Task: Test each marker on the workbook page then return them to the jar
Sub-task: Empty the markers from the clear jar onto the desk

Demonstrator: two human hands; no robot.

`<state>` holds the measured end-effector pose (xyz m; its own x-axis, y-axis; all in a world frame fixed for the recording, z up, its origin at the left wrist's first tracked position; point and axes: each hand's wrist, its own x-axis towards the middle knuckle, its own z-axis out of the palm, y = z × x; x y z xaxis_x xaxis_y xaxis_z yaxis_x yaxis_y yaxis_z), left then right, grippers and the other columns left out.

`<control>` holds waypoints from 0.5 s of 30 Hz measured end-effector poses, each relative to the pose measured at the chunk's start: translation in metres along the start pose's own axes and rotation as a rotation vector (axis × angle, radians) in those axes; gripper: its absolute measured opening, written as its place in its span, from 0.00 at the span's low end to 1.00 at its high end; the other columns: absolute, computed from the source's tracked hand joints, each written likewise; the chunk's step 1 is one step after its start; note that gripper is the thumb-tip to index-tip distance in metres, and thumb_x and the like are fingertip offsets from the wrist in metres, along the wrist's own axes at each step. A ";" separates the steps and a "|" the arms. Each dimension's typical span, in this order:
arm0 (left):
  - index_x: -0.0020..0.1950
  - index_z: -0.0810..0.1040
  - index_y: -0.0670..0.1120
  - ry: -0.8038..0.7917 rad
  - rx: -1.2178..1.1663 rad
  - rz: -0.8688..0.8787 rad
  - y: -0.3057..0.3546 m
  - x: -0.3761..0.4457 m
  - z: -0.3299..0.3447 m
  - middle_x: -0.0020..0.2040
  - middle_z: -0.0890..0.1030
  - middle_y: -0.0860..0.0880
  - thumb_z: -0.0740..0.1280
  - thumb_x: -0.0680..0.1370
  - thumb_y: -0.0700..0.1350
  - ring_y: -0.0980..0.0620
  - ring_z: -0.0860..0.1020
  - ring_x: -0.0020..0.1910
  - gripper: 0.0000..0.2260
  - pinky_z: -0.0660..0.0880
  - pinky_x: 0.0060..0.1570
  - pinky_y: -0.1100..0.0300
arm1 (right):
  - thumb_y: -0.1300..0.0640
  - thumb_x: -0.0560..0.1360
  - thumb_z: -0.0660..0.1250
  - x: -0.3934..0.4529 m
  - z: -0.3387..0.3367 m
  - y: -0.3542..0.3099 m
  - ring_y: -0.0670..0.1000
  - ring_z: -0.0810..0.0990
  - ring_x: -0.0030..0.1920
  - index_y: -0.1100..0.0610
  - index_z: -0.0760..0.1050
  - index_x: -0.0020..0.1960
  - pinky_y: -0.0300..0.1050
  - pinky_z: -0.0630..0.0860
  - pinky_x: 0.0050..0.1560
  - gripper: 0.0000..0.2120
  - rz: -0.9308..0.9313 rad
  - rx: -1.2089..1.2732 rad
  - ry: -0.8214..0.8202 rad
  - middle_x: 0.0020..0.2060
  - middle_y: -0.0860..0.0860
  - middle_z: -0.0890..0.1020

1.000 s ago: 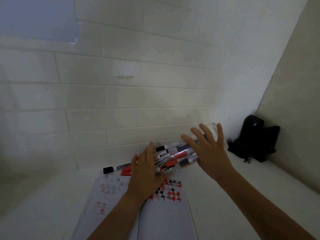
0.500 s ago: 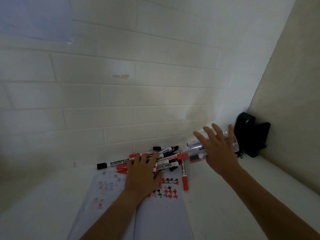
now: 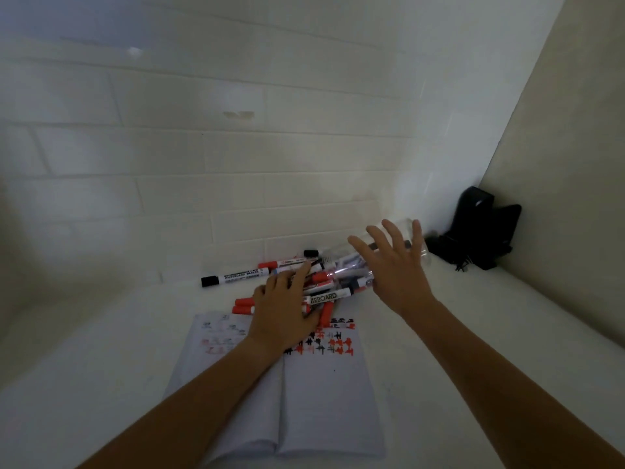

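While both forearms reach in from the near edge, the open workbook (image 3: 304,401) lies flat on the white counter (image 3: 101,384), its far end printed with rows of red and black marks. Just beyond the workbook's far edge, the left hand (image 3: 282,311) rests palm-down on a heap of red and black markers (image 3: 324,294), its fingers slightly spread and laid flat over the barrels. One black-capped marker (image 3: 236,275) lies on its own beyond the workbook's far left corner, pointing left. To the right of the workbook's far edge, the right hand (image 3: 394,265) lies with its fingers straight and fanned apart over a clear jar (image 3: 351,269) tipped on its side, with markers showing through its wall and its mouth toward the heap. Further right of the workbook, a black object (image 3: 477,235) stands in the corner against the tiled wall (image 3: 236,164).
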<state>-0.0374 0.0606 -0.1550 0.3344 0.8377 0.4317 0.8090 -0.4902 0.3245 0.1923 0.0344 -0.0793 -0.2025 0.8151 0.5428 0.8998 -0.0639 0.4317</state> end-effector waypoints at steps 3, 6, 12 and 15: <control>0.81 0.55 0.54 -0.069 -0.004 -0.003 0.003 0.001 -0.002 0.73 0.70 0.45 0.60 0.74 0.72 0.42 0.68 0.72 0.41 0.66 0.69 0.41 | 0.61 0.62 0.79 0.002 -0.004 0.006 0.65 0.69 0.73 0.49 0.74 0.71 0.76 0.48 0.74 0.39 -0.058 -0.042 0.016 0.69 0.58 0.75; 0.81 0.56 0.53 -0.190 -0.076 -0.019 -0.003 0.018 -0.010 0.76 0.65 0.45 0.68 0.74 0.67 0.42 0.66 0.74 0.41 0.65 0.71 0.38 | 0.62 0.63 0.80 0.004 -0.011 0.019 0.65 0.66 0.75 0.48 0.70 0.74 0.75 0.45 0.75 0.42 -0.062 -0.125 -0.050 0.72 0.58 0.72; 0.75 0.67 0.53 -0.077 0.002 0.003 -0.012 0.044 -0.016 0.69 0.73 0.46 0.67 0.80 0.53 0.44 0.73 0.67 0.24 0.69 0.67 0.45 | 0.52 0.68 0.80 0.006 -0.033 0.041 0.65 0.51 0.80 0.47 0.57 0.80 0.75 0.39 0.75 0.48 0.145 -0.257 -0.189 0.79 0.59 0.59; 0.75 0.69 0.52 -0.081 -0.014 -0.038 -0.017 0.044 -0.010 0.67 0.74 0.46 0.65 0.81 0.49 0.45 0.74 0.66 0.21 0.67 0.68 0.48 | 0.52 0.69 0.79 0.005 -0.035 0.043 0.65 0.50 0.80 0.48 0.53 0.80 0.74 0.43 0.76 0.49 0.291 -0.261 -0.216 0.78 0.60 0.56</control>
<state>-0.0415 0.1033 -0.1329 0.3419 0.8724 0.3494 0.8152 -0.4603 0.3516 0.2168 0.0155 -0.0332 0.1548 0.8417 0.5172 0.7740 -0.4287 0.4660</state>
